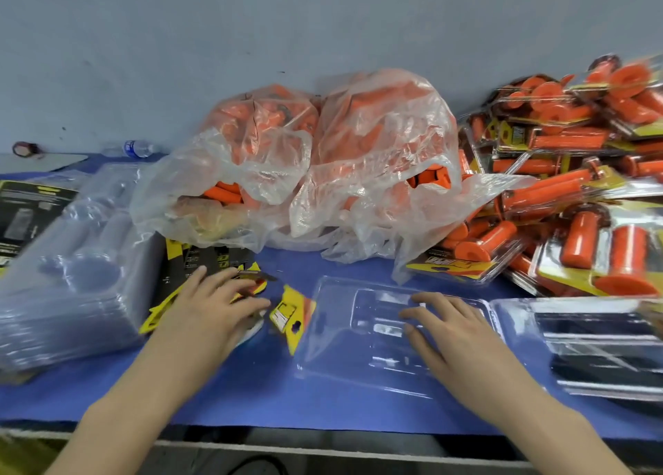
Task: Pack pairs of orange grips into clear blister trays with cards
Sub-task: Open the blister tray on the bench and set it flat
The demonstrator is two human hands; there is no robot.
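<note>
I am laying my right hand flat on the clear tray, my open left hand touching the cards.

clear plastic blister tray: empty, flat, front centre | yellow-and-black printed card: tilted, at that tray's left edge | pile of matching cards: just left, fanned | orange cylindrical rubber grips: loose in two translucent bags behind (film blurs them) | stack of clear nested trays: far left | heap of filled packs: right
</note>
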